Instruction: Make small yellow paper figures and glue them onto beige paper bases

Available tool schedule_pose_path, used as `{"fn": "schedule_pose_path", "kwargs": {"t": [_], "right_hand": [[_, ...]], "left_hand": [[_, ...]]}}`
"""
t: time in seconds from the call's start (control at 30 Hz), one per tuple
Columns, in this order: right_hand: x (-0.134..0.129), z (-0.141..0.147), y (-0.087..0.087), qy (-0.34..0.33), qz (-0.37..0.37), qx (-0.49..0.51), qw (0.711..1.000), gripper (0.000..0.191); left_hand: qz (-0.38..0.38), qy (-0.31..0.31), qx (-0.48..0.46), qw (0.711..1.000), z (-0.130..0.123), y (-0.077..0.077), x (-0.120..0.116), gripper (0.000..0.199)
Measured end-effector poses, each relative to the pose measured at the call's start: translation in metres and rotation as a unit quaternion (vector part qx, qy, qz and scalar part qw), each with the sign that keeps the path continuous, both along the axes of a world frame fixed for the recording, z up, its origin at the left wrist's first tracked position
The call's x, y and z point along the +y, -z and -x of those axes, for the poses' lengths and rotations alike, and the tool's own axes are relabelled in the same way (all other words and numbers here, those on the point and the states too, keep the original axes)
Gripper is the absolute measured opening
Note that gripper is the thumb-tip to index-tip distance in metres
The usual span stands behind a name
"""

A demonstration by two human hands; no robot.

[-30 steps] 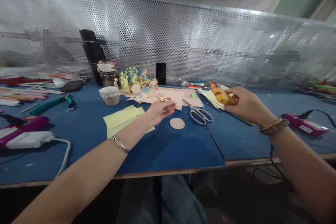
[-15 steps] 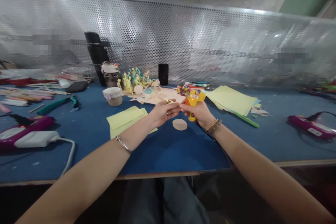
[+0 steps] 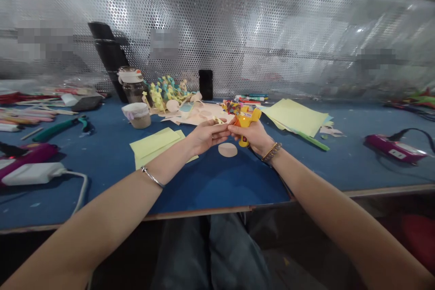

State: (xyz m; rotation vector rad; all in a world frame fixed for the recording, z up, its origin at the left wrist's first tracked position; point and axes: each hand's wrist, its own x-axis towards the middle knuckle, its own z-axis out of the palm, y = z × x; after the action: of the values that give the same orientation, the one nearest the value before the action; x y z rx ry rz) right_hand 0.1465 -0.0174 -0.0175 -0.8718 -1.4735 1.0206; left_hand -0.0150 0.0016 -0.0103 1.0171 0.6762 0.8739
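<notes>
The person is wearing blue jeans (image 3: 210, 253), a thin silver bangle (image 3: 152, 177) (plain and slightly open) on the left arm (image 3: 102, 208), a small ring (image 3: 213, 137) on the left hand (image 3: 207, 137), and stacked gold and dark beaded bracelets (image 3: 271, 152) on the right arm (image 3: 326, 199).

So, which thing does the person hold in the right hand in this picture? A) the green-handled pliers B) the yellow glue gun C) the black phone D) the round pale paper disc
B: the right hand has its fingers closed around the yellow glue gun.

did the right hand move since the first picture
Yes, the right hand moved left: it was well right of the paper disc, now close beside it.
</notes>
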Motion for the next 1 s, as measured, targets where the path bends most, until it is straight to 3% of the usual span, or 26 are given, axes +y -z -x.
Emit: {"fn": "schedule_pose_path", "kwargs": {"t": [0.23,0.43,0.57,1.0], "right_hand": [[-0.006,-0.005,-0.009,0.016,0.001,0.027,1.0,0.025],[-0.011,-0.024,-0.018,0.05,-0.027,-0.082,0.995,0.028],[-0.012,-0.035,-0.021,0.035,-0.017,-0.11,0.993,0.029],[-0.013,-0.035,-0.02,0.015,0.019,-0.107,0.994,0.031]], "left_hand": [[0.013,-0.044,0.0,0.999,0.001,-0.007,-0.002,0.01],[0.035,-0.12,-0.046,0.991,0.005,-0.014,0.001,0.018],[0.031,-0.156,-0.077,0.984,0.009,-0.015,0.006,0.017],[0.016,-0.143,-0.079,0.986,0.01,-0.017,0.005,0.003]]}}
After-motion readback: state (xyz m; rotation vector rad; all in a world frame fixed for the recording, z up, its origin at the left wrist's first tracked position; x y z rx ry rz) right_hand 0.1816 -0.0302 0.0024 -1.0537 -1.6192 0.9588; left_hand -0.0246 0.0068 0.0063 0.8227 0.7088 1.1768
